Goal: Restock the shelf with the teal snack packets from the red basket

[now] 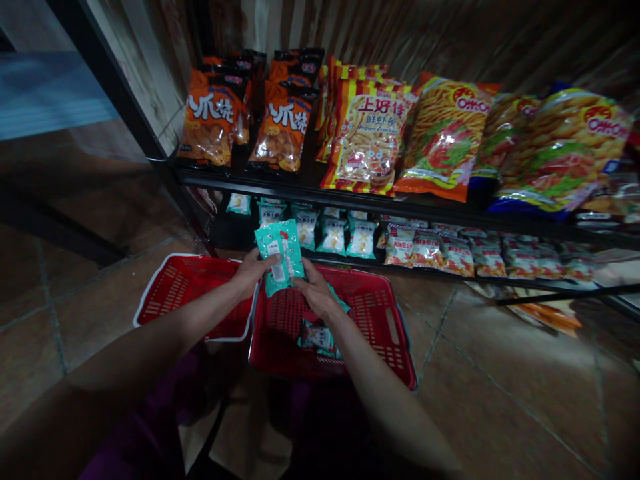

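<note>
Between my two hands is a teal snack bag [279,257], its printed back turned up towards me. My left hand [253,268] grips its left edge, thumb on the front. On the lower right edge, my right hand [315,287] is closed on the same bag. Below them stands a red shopping basket [373,313] with a few teal snack bags [319,337] at its bottom, partly hidden by my right forearm. Just behind the held bag, several similar small teal bags [334,235] stand on the low shelf.
A second red basket [170,293] with a white handle stands at the left. Above, the black shelf [310,185] carries orange snack bags [207,123], prawn cracker bags [367,137] and larger chip bags [445,137]. Small red-and-white bags [427,252] line the low shelf's right side.
</note>
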### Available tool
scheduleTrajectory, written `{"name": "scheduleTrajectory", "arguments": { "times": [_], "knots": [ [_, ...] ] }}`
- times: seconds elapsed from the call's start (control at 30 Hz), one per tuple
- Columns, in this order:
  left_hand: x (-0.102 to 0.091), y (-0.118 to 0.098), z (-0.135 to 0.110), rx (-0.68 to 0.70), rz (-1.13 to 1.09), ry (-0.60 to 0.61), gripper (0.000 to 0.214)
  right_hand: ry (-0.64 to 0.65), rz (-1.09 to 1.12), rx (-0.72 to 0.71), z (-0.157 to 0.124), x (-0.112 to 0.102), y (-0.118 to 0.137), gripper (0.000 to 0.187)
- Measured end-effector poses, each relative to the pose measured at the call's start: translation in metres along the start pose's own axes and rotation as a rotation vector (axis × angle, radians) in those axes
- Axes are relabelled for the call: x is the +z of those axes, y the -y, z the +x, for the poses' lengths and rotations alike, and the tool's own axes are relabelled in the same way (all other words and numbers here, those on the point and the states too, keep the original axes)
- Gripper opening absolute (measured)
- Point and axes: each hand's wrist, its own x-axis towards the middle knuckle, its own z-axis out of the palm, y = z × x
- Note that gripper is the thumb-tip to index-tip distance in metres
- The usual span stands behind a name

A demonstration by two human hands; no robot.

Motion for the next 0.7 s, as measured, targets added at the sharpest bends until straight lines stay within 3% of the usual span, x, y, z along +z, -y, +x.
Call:
{"name": "scheduleTrajectory", "arguments": {
  "times": [0.2,0.4,0.53,0.7],
  "knots": [
    [-0.0007,0.0036,0.0065,0.005,-0.04,-0.07,0.028,0.03,-0.089,-0.011,-0.0007,0.001,-0.0013,0.057],
    [-0.0007,0.001,0.0055,-0.01,-0.126,-0.074,0.018,0.061,-0.06,-0.012,-0.0033,0.0056,0.0028,0.052],
    [-0.0016,-0.0005,0.0053,0.011,-0.158,-0.053,0.021,0.02,0.002,0.061,-0.0045,0.0065,0.0021,0.039],
    [-0.0006,-0.0032,0.0039,-0.006,-0.195,-0.043,0.022,-0.041,0.061,0.146,-0.0058,0.0078,0.0036,0.039]
  ]
}}
